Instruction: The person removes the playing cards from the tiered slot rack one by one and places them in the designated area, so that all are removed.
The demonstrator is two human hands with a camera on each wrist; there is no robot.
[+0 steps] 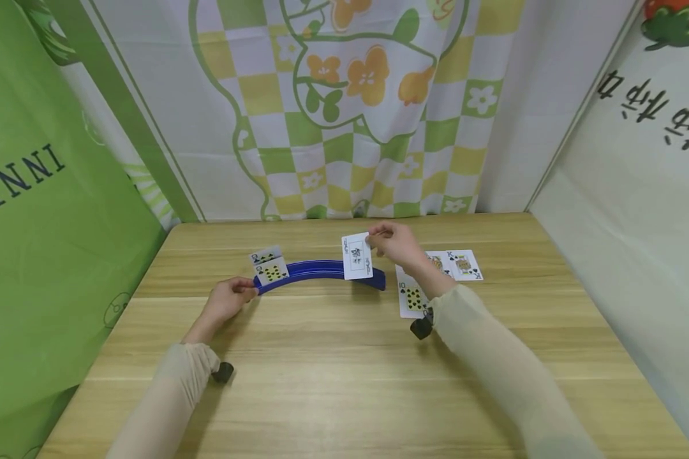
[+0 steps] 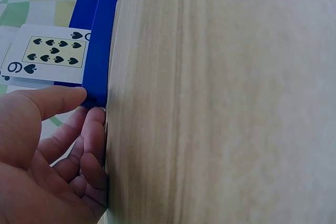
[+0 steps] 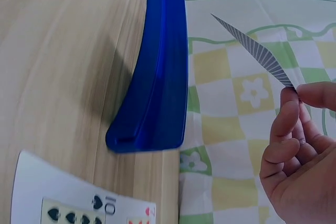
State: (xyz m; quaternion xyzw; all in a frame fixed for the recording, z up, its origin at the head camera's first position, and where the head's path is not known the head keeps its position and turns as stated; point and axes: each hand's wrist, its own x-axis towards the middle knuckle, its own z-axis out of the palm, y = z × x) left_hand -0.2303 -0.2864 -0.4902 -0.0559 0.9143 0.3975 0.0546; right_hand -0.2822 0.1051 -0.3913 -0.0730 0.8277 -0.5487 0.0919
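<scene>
A curved blue playing card holder stands on the table. My left hand pinches its left end, thumb on top and fingertips below, as the left wrist view shows. Two playing cards stand in its slots near that end; the front one is a nine of spades, partly covering the other. Between thumb and fingers of my right hand is a joker playing card, in front of the holder's right part in the head view. The right wrist view shows this card's striped back, apart from the holder.
Right of the holder several face-up cards lie overlapping, among them a ten of spades and a king; my right forearm partly hides them. A patterned curtain hangs behind the wooden table.
</scene>
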